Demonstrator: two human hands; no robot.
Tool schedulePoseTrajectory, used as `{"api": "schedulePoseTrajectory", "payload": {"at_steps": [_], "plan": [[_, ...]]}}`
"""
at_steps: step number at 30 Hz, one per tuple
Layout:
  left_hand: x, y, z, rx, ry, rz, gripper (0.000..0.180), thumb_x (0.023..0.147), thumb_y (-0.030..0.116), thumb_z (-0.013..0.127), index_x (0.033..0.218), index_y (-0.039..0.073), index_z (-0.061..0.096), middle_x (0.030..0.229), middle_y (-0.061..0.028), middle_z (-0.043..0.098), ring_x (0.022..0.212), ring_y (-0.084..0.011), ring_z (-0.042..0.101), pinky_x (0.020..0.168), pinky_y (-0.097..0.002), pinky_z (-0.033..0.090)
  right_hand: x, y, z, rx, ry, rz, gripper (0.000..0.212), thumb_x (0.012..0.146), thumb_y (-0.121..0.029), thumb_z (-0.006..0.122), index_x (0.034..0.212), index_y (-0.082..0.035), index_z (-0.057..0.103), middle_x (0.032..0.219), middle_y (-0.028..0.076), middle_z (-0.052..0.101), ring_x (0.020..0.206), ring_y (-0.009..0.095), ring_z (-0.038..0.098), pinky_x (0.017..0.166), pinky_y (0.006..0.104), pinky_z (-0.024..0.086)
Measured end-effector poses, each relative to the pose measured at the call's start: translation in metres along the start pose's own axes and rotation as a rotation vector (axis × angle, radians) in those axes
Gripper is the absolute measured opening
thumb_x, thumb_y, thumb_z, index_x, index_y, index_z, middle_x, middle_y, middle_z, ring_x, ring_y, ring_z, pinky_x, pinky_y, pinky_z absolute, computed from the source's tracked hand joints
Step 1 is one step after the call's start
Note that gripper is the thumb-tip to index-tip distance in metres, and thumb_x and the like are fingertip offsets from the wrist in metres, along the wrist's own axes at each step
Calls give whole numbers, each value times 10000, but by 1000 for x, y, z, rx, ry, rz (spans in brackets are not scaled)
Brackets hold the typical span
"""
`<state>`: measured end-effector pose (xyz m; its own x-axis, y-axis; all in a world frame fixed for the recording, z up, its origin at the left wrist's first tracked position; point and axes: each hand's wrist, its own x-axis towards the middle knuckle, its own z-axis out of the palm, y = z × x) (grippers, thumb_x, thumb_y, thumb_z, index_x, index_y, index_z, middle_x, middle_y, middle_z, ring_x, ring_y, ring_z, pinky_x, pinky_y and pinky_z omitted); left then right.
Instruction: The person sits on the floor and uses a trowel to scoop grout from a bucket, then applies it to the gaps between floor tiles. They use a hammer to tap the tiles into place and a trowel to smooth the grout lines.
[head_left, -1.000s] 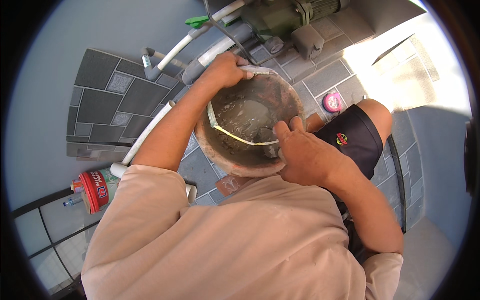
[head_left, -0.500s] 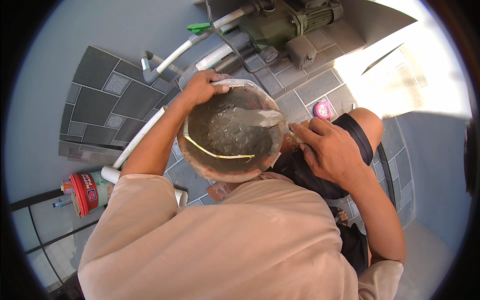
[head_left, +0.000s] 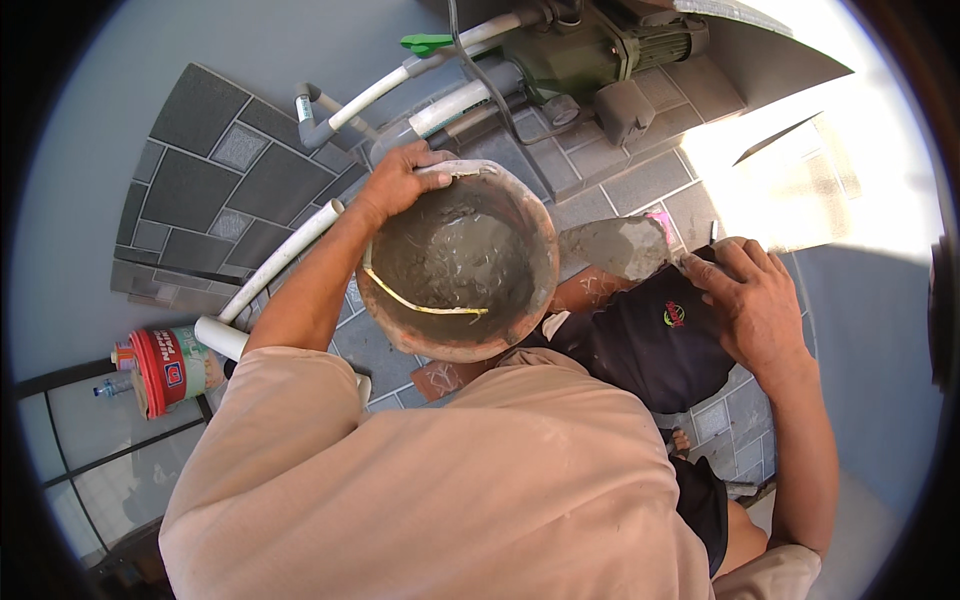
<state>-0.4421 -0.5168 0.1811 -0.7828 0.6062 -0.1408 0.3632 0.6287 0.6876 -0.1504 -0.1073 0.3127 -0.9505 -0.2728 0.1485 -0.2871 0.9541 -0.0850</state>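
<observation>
left hand (head_left: 400,185) clamped over the far-left rim of a round, mortar-caked brown bucket (head_left: 520,300), fingers curled tight onto the rim, thumb side hidden. bucket held up just above the lap, centre of the scene, smeared inside with wet grey mortar (head_left: 455,255) and crossed near its bottom by a thin yellowish bail handle (head_left: 425,307). right hand (head_left: 755,300) resting at the right on a black cloth-covered knee (head_left: 650,345), fingers loosely spread, fingertips touching the handle end of a flat steel trowel (head_left: 620,245) loaded with grey mortar; actual grip on it cannot be told. trowel lying just right of the bucket, above reddish-brown bricks (head_left: 590,290). grey paved tile floor (head_left: 220,180) beneath. white plastic pipes (head_left: 285,260) running left and far, with a green valve handle (head_left: 428,43) at the far side. dark green pump motor (head_left: 590,50) far, beyond the bucket. red-lidded paint can (head_left: 165,365) lying on its side at the near left. beige shirt (head_left: 450,490) filling the near foreground.
</observation>
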Motion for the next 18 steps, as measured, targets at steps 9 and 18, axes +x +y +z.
{"api": "schedulePoseTrajectory", "payload": {"at_steps": [9,18], "plan": [[27,30,4,97,0,50,398,896,224,795,1282,129,776,932,-83,593,967,-274,611,918,-366,466,31,-27,28,775,-306,335,264,1027,-201,594,1125,-16,755,901,267,723,883,444,697,842,510,543],[-5,30,15,509,62,180,398,963,70,583,1328,-48,686,1258,-228,669,1213,-419,637,1102,-454,472,-193,32,-82,1019,236,1123,295,1075,-251,650,1242,-12,702,749,30,634,658,90,630,555,289,509]]}}
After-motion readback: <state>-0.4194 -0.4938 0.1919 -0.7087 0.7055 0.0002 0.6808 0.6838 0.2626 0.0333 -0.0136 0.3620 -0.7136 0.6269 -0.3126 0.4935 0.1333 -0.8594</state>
